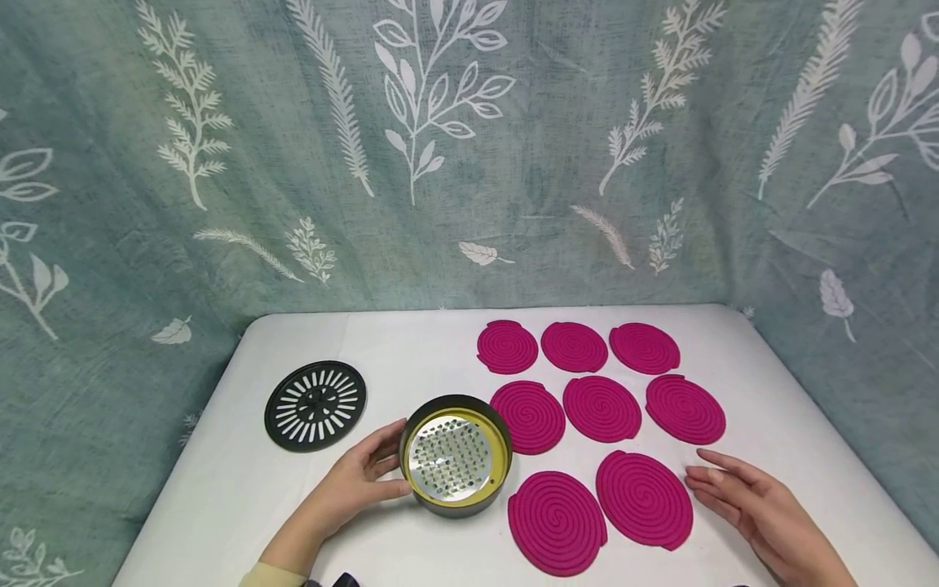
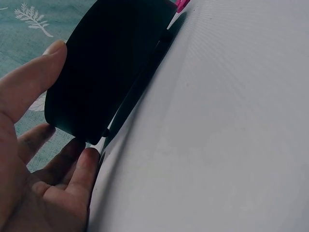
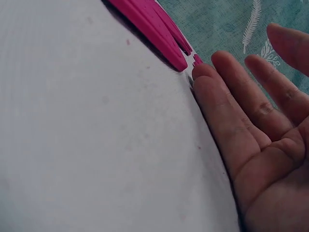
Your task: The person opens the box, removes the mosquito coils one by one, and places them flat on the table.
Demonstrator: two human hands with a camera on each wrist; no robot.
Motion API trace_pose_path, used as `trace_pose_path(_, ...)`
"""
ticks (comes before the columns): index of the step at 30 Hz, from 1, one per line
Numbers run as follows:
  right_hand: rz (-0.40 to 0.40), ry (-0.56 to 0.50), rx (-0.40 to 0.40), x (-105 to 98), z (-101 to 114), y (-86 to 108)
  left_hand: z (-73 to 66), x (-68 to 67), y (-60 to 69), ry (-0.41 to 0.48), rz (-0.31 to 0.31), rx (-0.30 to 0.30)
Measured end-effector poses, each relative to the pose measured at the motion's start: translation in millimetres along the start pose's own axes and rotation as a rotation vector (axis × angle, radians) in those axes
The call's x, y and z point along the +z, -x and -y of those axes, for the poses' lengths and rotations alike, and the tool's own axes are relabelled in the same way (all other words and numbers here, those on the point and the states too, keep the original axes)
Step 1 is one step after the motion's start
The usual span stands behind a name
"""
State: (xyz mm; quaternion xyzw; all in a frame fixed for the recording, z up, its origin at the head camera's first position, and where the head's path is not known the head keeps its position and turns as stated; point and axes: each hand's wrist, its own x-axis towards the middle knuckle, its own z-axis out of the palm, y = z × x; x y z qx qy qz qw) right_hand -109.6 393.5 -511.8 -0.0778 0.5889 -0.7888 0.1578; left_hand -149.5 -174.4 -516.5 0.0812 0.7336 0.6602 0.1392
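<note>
My left hand [image 1: 359, 477] grips the left side of a round dark container with a grater [image 1: 451, 458] in its top. The grater has a yellow rim and a perforated metal plate. In the left wrist view the thumb lies against the container's dark wall [image 2: 106, 63], and the fingertips are at its lower edge. Whether its base is lifted off the table is unclear. My right hand [image 1: 756, 509] holds nothing, its fingers loosely extended beside a magenta spiral mat [image 1: 644, 499]. In the right wrist view, the fingertips are close to a magenta mat's edge [image 3: 154, 34].
Several more magenta spiral mats lie in rough rows, including one at the front [image 1: 557, 522] and one at the back [image 1: 506, 346]. A black slotted disc [image 1: 315, 406] lies at the left of the white table [image 1: 389, 346]. A patterned green cloth [image 1: 528, 244] hangs behind.
</note>
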Motion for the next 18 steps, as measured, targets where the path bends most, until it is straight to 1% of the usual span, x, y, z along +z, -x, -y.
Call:
trace_pose_path(4, -0.046, 0.042, 0.022, 7.8, 9.6, -0.8, -0.9, -2.0, 0.7, -0.015, 0.014, 0.01)
trace_pose_path(6, -0.069, 0.095, 0.004, 11.9, 20.2, -3.0, -3.9, -5.4, 1.0, -0.045, 0.009, 0.021)
trace_pose_path(9, -0.108, 0.199, -0.05, 15.3, 42.5, -11.7, -12.5, -16.5, -0.6, -0.1, 0.003, 0.074)
trace_pose_path(10, -0.116, 0.249, -0.072, 15.4, 50.4, -16.3, -16.7, -21.4, -1.7, -0.121, 0.0, 0.093)
trace_pose_path(12, -0.142, 0.381, -0.101, 16.2, 66.7, -27.5, -26.6, -31.8, -5.2, -0.169, -0.003, 0.127)
trace_pose_path(14, -0.166, 0.547, -0.113, 18.2, 81.8, -41.7, -38.6, -41.9, -11.1, -0.239, -0.008, 0.153)
trace_pose_path(16, -0.179, 0.715, -0.112, 22.0, 95.4, -58.4, -52.2, -50.9, -19.9, -0.325, -0.023, 0.157)
trace_pose_path(18, -0.188, 0.846, -0.085, 28.0, 108.1, -78.4, -67.0, -58.8, -32.3, -0.435, -0.041, 0.155)
